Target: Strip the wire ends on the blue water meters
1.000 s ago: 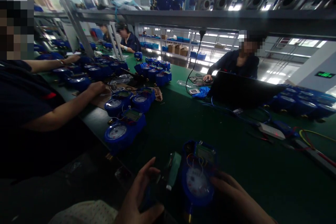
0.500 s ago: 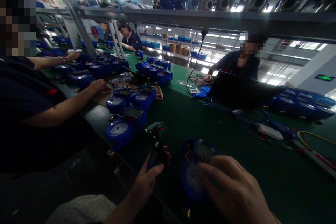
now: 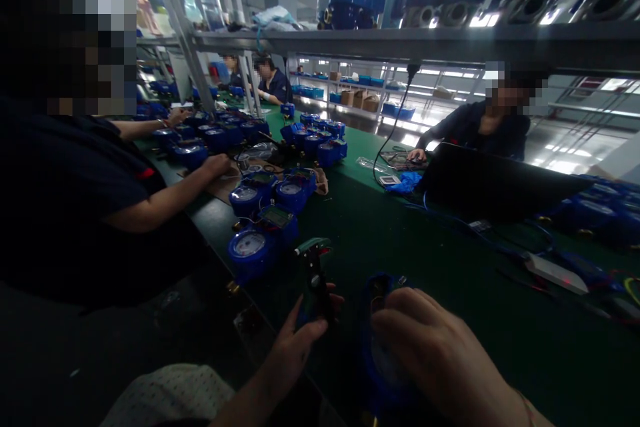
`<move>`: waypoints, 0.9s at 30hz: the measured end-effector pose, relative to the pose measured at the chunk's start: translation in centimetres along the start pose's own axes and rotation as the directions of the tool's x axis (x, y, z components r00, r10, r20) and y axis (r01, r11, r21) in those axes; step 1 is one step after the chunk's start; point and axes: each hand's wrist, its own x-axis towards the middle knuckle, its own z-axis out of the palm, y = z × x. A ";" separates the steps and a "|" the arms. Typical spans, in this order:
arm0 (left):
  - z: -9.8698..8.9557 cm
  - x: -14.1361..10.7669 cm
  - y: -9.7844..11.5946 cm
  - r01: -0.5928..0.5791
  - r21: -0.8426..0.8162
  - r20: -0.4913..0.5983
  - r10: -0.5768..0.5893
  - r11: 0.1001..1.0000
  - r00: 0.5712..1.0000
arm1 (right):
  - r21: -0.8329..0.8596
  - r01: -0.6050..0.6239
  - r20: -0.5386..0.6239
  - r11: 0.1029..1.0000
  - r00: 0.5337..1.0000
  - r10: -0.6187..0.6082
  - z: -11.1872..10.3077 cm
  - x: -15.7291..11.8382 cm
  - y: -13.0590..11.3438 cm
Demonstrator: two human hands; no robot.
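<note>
My left hand (image 3: 296,347) grips a wire stripper (image 3: 315,273) with a black body and a green head, held upright above the bench edge. Just to its right lies a blue water meter (image 3: 371,363) with a round dial and an opened upper compartment. Over that compartment is my right hand (image 3: 430,340), thumb and fingers drawn together in a pinch. What sits between these fingertips is hidden, and the hand covers the meter's display and part of its dial.
More blue meters (image 3: 250,245) stand on the green bench (image 3: 340,227) to the left, beside a co-worker's arm (image 3: 165,203). A black laptop (image 3: 495,183) and cables are ahead on the right. A shelf (image 3: 360,40) holding large blue housings runs overhead.
My right hand has closed its fingers and moved up from the dial to the meter's upper compartment. My left hand still holds the wire stripper. The whole view has swung left.
</note>
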 end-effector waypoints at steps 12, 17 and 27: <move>0.5 0.1 0.7 -0.018 -0.034 -0.022 0.017 0.999 1.000 | 0.173 -0.044 -0.059 0.984 0.997 0.055 1.0 0.3 1.6; 0.0 -1.5 0.6 0.074 -0.113 0.079 -0.065 0.991 0.995 | 0.123 -0.029 -0.056 0.992 0.998 0.036 1.2 0.3 1.3; -1.1 -4.9 1.5 0.185 -0.227 0.106 -0.165 0.956 0.981 | 0.088 0.002 0.091 0.996 0.996 -0.010 -0.7 0.1 1.2</move>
